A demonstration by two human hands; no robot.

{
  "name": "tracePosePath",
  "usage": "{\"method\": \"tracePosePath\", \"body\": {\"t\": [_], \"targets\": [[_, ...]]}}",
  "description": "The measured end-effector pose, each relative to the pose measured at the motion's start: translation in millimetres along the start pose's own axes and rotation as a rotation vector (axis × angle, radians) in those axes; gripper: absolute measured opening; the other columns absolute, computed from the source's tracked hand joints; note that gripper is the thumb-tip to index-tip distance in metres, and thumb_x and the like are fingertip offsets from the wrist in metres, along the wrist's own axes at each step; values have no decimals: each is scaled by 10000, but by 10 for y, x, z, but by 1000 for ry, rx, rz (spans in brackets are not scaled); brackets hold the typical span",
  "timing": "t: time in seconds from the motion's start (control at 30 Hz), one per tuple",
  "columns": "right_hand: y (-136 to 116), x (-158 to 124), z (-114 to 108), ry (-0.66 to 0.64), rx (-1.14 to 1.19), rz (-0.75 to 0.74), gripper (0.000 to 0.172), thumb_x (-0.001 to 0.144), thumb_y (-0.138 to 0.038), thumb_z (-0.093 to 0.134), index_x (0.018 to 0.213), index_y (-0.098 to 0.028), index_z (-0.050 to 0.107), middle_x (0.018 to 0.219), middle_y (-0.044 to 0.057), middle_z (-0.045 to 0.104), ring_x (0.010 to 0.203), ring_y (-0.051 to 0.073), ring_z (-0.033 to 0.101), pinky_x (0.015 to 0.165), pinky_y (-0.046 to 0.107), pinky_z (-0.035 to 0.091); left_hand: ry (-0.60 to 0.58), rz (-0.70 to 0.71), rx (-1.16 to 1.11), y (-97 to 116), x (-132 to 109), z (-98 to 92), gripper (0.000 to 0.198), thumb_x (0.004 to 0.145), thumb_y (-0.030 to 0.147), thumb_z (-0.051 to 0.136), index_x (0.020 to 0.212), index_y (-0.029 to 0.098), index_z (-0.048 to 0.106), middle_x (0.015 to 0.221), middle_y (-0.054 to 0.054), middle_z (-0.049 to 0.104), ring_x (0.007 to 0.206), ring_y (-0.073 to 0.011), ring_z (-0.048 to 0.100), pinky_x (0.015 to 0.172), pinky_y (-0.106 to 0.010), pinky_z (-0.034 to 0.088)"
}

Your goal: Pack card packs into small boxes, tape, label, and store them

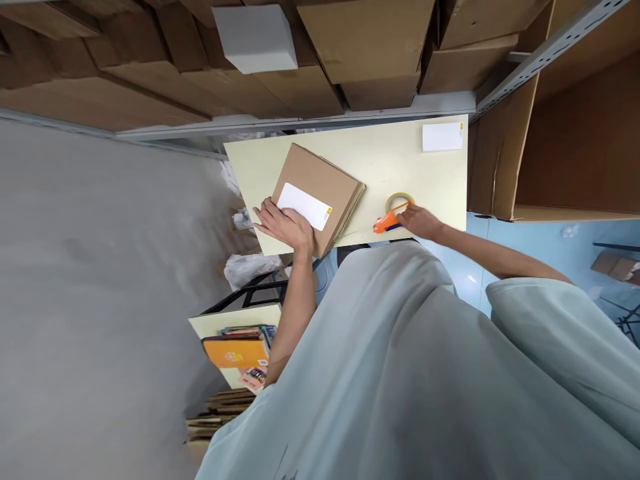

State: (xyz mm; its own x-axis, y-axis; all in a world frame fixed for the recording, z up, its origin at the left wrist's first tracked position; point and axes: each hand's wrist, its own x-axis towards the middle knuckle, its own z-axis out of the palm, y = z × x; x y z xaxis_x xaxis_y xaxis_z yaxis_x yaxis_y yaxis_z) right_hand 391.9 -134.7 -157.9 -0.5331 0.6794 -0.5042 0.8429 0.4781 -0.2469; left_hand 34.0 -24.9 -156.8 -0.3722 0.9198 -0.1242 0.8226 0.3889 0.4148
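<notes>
A flat brown cardboard box (320,175) with a white label (304,206) on top lies askew on the pale table. My left hand (284,223) rests across the label's lower left end and the box's edge, fingers spread. To the right, my right hand (419,221) has its fingers closed on an orange tape dispenser (383,223) with a yellowish tape roll (399,196). The dispenser is at the table's near edge, apart from the box. Part of its handle is hidden by my fingers.
A stack of white labels (442,137) lies at the far right table corner (380,143). Shelved cardboard boxes (367,40) stand behind, and a large open carton (580,140) is at right. Books (236,353) lie on a lower left table, above flattened cardboard (220,415).
</notes>
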Motion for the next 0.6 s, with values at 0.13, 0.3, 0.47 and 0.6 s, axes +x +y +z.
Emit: {"method": "tracePosePath", "body": {"t": [0.13,0.3,0.47,0.6], "targets": [[757,-151,-119,-16,-6,119,426,1069,-35,451,1361,-45,761,1159,208,892,1066,284,830,1199,452,518,-37,-4,-17,10,6,4,613,1119,271,380,1699,182,555,1822,-222,523,1868,-338,193,1507,-643,-20],[1160,359,-346,89,-70,105,417,1145,-72,306,1247,-3,704,1134,201,872,1107,236,797,1128,411,545,-89,-16,-67,51,-2,-24,633,1108,254,363,1719,160,496,1871,-236,446,1883,-328,92,1490,-644,-109],[976,882,-456,15,-163,85,464,1098,-3,251,1302,32,667,1172,211,860,1144,258,830,1171,394,524,-135,14,-68,68,-7,-79,653,1107,248,354,1740,137,476,1886,-247,414,1885,-340,76,1491,-649,-108],[781,856,-395,-3,-111,4,484,1076,-39,347,1441,62,648,1285,283,849,1219,328,815,1244,493,491,-186,66,-76,8,74,-165,674,1086,204,386,1747,134,499,1888,-220,437,1885,-324,84,1495,-625,-133]]}}
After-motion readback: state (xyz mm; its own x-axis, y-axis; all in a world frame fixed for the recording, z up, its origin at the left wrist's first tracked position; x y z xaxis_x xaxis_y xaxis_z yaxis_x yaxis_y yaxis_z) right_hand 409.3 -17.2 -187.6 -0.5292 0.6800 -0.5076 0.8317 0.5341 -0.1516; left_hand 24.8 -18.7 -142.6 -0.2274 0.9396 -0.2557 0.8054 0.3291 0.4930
